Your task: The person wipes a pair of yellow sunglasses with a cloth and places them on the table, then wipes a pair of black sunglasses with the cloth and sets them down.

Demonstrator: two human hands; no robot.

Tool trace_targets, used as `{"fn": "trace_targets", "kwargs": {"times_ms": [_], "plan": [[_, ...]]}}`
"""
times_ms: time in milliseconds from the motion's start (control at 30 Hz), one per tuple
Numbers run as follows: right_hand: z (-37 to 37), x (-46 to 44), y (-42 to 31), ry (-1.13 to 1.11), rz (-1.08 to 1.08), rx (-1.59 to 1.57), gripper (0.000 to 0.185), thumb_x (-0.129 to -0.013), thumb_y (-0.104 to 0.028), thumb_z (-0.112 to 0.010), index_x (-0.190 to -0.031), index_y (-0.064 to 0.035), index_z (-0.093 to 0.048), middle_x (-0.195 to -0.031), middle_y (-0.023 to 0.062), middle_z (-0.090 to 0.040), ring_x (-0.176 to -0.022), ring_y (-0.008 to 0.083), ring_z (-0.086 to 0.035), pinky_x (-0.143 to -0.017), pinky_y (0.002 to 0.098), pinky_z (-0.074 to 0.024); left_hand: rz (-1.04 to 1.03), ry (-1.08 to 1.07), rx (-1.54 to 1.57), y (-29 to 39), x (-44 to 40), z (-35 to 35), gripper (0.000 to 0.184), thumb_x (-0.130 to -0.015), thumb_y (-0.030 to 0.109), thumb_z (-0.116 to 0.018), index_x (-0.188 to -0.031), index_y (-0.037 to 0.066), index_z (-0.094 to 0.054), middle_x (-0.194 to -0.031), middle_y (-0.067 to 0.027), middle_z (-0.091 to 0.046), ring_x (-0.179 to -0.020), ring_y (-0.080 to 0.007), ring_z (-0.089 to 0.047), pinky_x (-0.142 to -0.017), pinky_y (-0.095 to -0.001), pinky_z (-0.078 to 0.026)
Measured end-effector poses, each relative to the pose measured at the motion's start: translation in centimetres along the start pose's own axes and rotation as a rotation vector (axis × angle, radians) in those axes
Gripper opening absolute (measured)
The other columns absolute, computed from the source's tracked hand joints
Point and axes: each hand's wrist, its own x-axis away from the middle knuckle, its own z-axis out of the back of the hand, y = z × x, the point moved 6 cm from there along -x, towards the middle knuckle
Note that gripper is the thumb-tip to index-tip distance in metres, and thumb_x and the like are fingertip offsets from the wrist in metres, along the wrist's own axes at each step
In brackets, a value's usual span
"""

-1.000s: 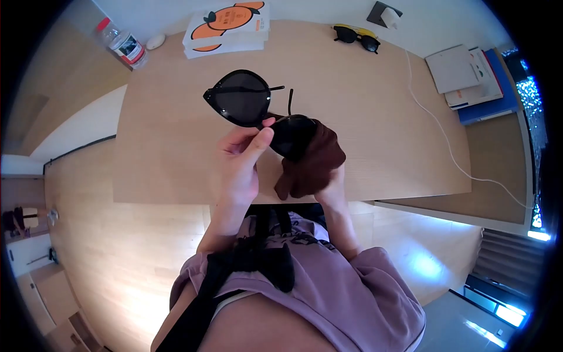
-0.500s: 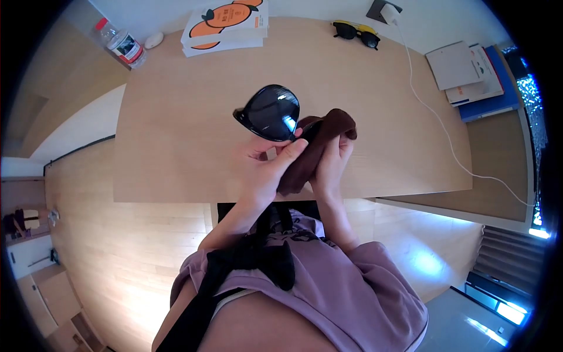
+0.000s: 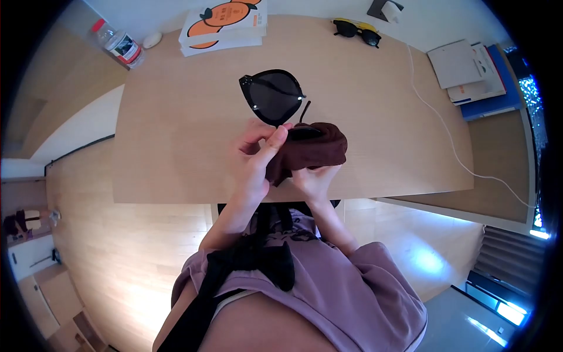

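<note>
Black sunglasses with large dark lenses are held tilted above the desk, one lens uncovered at the upper left. My left hand pinches them near the bridge, thumb on top. A dark brown cloth wraps the lower part of the other lens, whose dark upper edge shows above it. My right hand grips the cloth from below; some of its fingers are hidden by it. One thin temple arm sticks up behind the cloth.
On the wooden desk lie orange-printed boxes and another pair of sunglasses at the back. A bottle stands at the left. Papers, a blue folder and a white cable are on the right.
The sunglasses have tilted and swung about with my left hand, now slightly right of where they were a second ago. My right hand and the cloth have shifted down from their raised position half a second ago.
</note>
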Motion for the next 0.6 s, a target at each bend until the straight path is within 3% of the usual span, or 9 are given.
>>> {"fn": "trace_targets", "kwargs": {"times_ms": [100, 200, 267, 367, 400, 433, 500, 567, 600], "plan": [[0.7, -0.3, 1.7, 0.111, -0.035, -0.069, 0.025, -0.070, 0.002, -0.059, -0.093, 0.0022, -0.049, -0.082, 0.0047, -0.055, -0.074, 0.0116, -0.054, -0.064, 0.0228, -0.0437, 0.161, -0.051, 0.061, -1.6, 0.3, 0.3, 0.005, -0.075, 0.004, -0.063, -0.073, 0.000, -0.061, -0.080, -0.0057, -0.058, -0.076, -0.0103, -0.054, -0.070, -0.0217, -0.041], [1.2, 0.0, 3.7, 0.234, -0.244, -0.336, 0.009, -0.077, -0.003, -0.055, -0.083, 0.0018, -0.052, -0.074, 0.0027, -0.055, -0.067, 0.0093, -0.053, -0.059, 0.0213, -0.0429, 0.052, -0.094, 0.027, -0.9, 0.4, -0.3, 0.005, -0.074, 0.005, -0.064, -0.075, 0.000, -0.062, -0.082, -0.0064, -0.060, -0.078, -0.0113, -0.054, -0.072, -0.0228, -0.041], [1.5, 0.5, 4.5, 0.310, -0.373, -0.482, 0.008, -0.080, -0.007, -0.053, -0.078, 0.0012, -0.053, -0.071, 0.0018, -0.055, -0.065, 0.0082, -0.053, -0.057, 0.0208, -0.0425, 0.010, -0.109, -0.007, -0.8, 0.5, -0.5, 0.006, -0.074, 0.005, -0.065, -0.076, 0.000, -0.062, -0.082, -0.0061, -0.059, -0.079, -0.0115, -0.054, -0.073, -0.0232, -0.040], [1.1, 0.8, 3.6, 0.088, -0.327, -0.386, 0.018, -0.086, -0.019, -0.049, -0.092, -0.0025, -0.048, -0.085, 0.0044, -0.055, -0.077, 0.0097, -0.054, -0.066, 0.0230, -0.0455, -0.061, -0.060, -0.032, -0.5, 0.3, -0.4, 0.007, -0.074, 0.007, -0.065, -0.075, 0.001, -0.062, -0.082, -0.0056, -0.059, -0.080, -0.0117, -0.054, -0.075, -0.0239, -0.040], [1.2, 1.4, 3.8, 0.129, -0.393, -0.387, 0.031, -0.081, -0.015, -0.054, -0.105, -0.0017, -0.040, -0.094, 0.0044, -0.051, -0.084, 0.0113, -0.052, -0.071, 0.0235, -0.0441, -0.031, -0.047, 0.005, -0.6, 0.2, -0.3, 0.008, -0.074, 0.008, -0.065, -0.074, 0.001, -0.061, -0.082, -0.0055, -0.059, -0.080, -0.0116, -0.054, -0.075, -0.0238, -0.040], [1.2, 1.5, 3.7, 0.127, -0.391, -0.386, 0.031, -0.081, -0.015, -0.054, -0.105, -0.0017, -0.040, -0.094, 0.0044, -0.051, -0.084, 0.0113, -0.052, -0.071, 0.0235, -0.0441, -0.002, -0.034, 0.043, -0.7, 0.1, 0.0, 0.008, -0.075, 0.009, -0.064, -0.073, 0.002, -0.061, -0.082, -0.0055, -0.059, -0.079, -0.0116, -0.053, -0.076, -0.0236, -0.039], [0.1, 1.1, 1.9, -0.164, -0.181, -0.155, 0.050, -0.073, -0.009, -0.060, -0.114, -0.0006, -0.033, -0.098, 0.0054, -0.049, -0.087, 0.0139, -0.051, -0.074, 0.0248, -0.0431, 0.032, -0.023, 0.087, -0.6, -0.5, 0.4, 0.009, -0.077, 0.010, -0.062, -0.074, 0.002, -0.061, -0.081, -0.0056, -0.059, -0.079, -0.0114, -0.054, -0.075, -0.0233, -0.040], [-0.2, 0.7, 0.7, -0.120, -0.080, -0.060, 0.054, -0.065, -0.004, -0.063, -0.112, 0.0013, -0.038, -0.097, 0.0057, -0.050, -0.087, 0.0149, -0.051, -0.076, 0.0255, -0.0422, 0.101, -0.047, 0.138, -0.6, -0.7, 0.1, 0.009, -0.078, 0.010, -0.060, -0.074, 0.002, -0.061, -0.083, -0.0069, -0.060, -0.080, -0.0115, -0.054, -0.073, -0.0234, -0.042], [-0.2, 0.6, 0.7, -0.098, -0.098, -0.070, 0.044, -0.066, -0.002, -0.063, -0.105, 0.0023, -0.044, -0.099, 0.0078, -0.050, -0.090, 0.0152, -0.050, -0.077, 0.0262, -0.0411, 0.105, -0.055, 0.155, -0.6, -0.4, -0.2, 0.009, -0.079, 0.011, -0.059, -0.075, 0.003, -0.061, -0.085, -0.0078, -0.061, -0.080, -0.0120, -0.055, -0.072, -0.0243, -0.043]]}}
